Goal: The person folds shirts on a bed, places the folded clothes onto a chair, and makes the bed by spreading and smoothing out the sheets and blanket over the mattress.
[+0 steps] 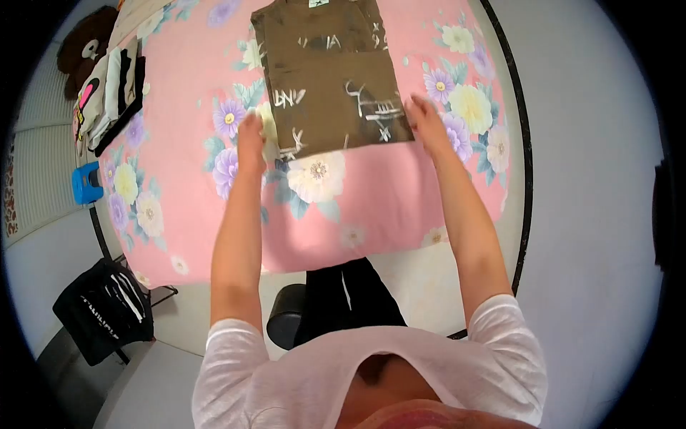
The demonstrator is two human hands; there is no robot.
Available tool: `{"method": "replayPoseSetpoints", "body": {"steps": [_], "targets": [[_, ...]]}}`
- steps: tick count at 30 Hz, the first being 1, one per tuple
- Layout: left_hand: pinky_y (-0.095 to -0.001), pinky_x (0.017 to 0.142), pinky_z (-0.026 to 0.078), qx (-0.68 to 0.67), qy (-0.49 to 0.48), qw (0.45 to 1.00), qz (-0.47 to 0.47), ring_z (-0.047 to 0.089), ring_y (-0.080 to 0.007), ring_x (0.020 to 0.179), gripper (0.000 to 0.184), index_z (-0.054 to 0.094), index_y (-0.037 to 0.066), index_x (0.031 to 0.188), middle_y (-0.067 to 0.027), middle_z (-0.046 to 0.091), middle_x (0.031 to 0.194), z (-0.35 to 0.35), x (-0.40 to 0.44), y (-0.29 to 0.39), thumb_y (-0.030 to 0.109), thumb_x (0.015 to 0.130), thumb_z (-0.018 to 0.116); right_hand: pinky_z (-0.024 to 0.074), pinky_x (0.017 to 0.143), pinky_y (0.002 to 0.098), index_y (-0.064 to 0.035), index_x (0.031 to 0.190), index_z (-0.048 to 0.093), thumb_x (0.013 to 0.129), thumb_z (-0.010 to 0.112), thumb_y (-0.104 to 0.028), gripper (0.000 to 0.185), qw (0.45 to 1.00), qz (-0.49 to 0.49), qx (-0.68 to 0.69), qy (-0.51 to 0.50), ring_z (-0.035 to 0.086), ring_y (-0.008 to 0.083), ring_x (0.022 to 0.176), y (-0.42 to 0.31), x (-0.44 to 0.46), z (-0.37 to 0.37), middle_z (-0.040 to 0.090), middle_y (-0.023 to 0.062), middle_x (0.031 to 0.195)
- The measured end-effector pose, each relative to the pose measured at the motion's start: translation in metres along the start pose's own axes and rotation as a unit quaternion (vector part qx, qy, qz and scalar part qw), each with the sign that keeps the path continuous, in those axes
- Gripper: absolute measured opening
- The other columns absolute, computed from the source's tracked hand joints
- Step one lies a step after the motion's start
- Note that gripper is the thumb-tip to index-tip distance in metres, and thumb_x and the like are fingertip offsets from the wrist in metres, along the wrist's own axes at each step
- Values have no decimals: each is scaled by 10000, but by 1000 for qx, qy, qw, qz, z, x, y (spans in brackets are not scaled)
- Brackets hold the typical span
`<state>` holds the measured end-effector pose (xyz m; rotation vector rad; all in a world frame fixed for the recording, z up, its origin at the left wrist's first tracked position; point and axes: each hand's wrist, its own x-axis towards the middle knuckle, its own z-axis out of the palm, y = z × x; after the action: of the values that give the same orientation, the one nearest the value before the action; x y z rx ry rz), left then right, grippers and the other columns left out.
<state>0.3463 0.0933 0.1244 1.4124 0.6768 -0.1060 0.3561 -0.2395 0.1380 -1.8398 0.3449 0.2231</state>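
Observation:
A brown shirt [329, 86] with white brush-like lettering lies flat as a narrow panel on the pink floral bedsheet [189, 171]. Its neck end, with a pale label, points away from me. My left hand [251, 139] is beside the lower left edge of the shirt, a small gap away, its fingers loosely bent with nothing visible in them. At the lower right edge is my right hand [426, 123], fingers slightly apart and very close to the fabric. Whether they touch it is hard to make out.
A stack of folded clothes [111, 93] and a brown plush toy [89, 50] sit at the far left. A blue plastic object [87, 183] stands by the bed's left edge. Black clothing [107, 311] hangs over a rack at lower left. A black round stool [287, 314] is near my legs.

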Motion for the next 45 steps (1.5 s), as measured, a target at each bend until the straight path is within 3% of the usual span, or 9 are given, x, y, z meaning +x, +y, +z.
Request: {"method": "replayPoseSetpoints", "body": {"steps": [3,11,18,24,31,34,36,42,45], "targets": [[-353,698,393,79,-60,971,-220,445,-142,885,306,443,126,1004,-21,500,924,-25,1,-59,347,792,450,426,652,251,52,1190,330,715,588,-387,696,992,96,-55,61,511,162,839,66,1,1,452,189,1112],[-247,460,419,-46,-84,975,-201,488,-128,608,190,467,49,907,-40,512,800,10,-17,-67,142,759,542,420,548,240,25,969,483,695,636,-237,409,978,210,0,-16,496,128,614,61,-6,21,552,69,785],[-251,600,385,37,-87,962,-255,473,-108,755,296,499,67,1001,3,540,876,-44,-122,-80,136,728,590,429,641,247,12,966,510,734,590,-149,294,977,177,60,-98,509,130,742,53,-124,-3,555,50,843],[-254,619,383,55,-105,898,-424,500,-113,793,299,512,76,965,2,552,883,-109,-259,-96,176,705,619,441,723,306,2,1039,481,734,580,-136,349,857,439,210,-166,535,168,824,80,-285,-31,546,65,957],[-273,527,430,-81,-115,955,-262,528,-132,730,308,484,46,1001,-52,552,817,-68,-209,42,229,759,535,430,637,346,-51,1030,466,769,523,-206,308,872,294,360,-153,517,172,792,2,-227,-59,525,51,914],[-293,711,391,-238,-259,933,-78,499,-174,819,341,451,27,1060,-69,521,905,-49,-126,71,279,839,387,412,659,312,-46,1118,416,868,318,-357,411,831,113,509,-191,500,183,779,-43,-146,-51,528,73,941],[-327,807,340,-100,-117,988,-24,437,-173,966,419,404,44,1129,-83,473,1042,-43,-91,64,325,819,420,416,698,280,-23,1175,357,857,380,-323,439,903,71,403,-132,490,167,866,-44,-120,-45,494,98,1036],[-416,926,223,117,-65,973,-187,282,-252,1156,776,126,30,1284,-151,235,1293,-39,-40,-36,389,726,529,392,690,246,38,1226,237,746,576,-331,693,981,164,100,30,453,138,913,55,-90,1,417,132,1141],[-350,817,359,94,-71,968,-220,439,-199,994,505,328,24,1158,-103,443,1110,-21,-23,-52,276,763,515,382,633,233,59,1243,175,710,619,-319,790,968,214,126,17,452,137,856,73,-73,13,403,157,1132]]}}
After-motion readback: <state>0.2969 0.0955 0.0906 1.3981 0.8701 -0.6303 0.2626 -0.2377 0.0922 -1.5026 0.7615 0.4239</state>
